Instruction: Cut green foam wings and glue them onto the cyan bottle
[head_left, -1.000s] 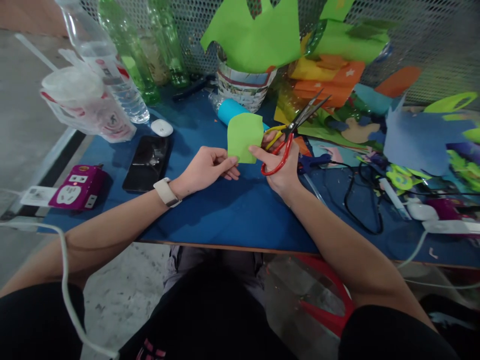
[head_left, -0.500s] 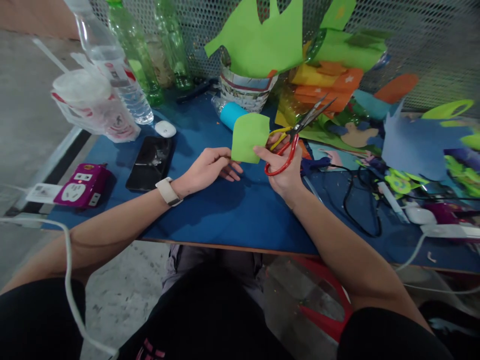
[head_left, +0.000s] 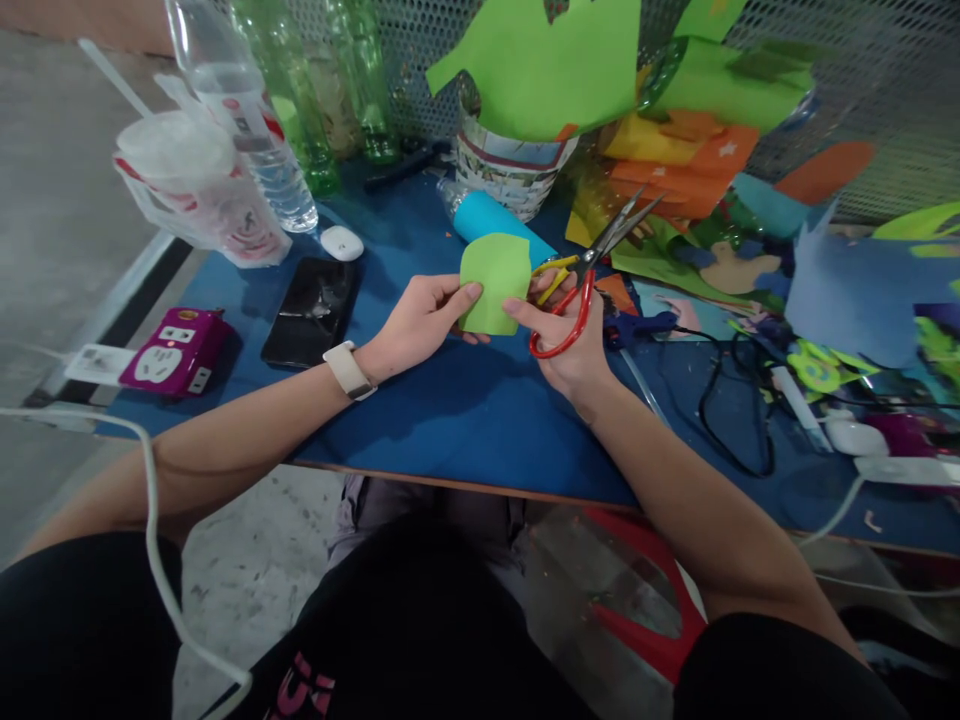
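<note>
A small piece of light green paper (head_left: 495, 275), rounded at its upper left corner, is held up between both hands over the blue table. My left hand (head_left: 424, 320) pinches its left edge, thumb in front and fingers behind. With thumb and fingers, my right hand (head_left: 574, 335) grips the paper's lower right side. Hooked in that same hand is a pair of scissors (head_left: 592, 260) with red and yellow handles. Its blades are slightly apart and point up and right, away from the paper. Behind the paper lies a bottle wrapped in blue (head_left: 495, 222).
On the left are a phone (head_left: 311, 312), a purple power adapter (head_left: 176, 352), a white earbud case (head_left: 342, 242), a bagged cup (head_left: 202, 185) and several bottles. A bucket (head_left: 514, 165) holding green paper stands behind. Paper scraps, a glue gun (head_left: 637, 325) and cables crowd the right.
My left hand's thumb has come onto the front of the green paper and now pinches its left edge. My right hand keeps the paper and scissors. The view has shifted slightly.
</note>
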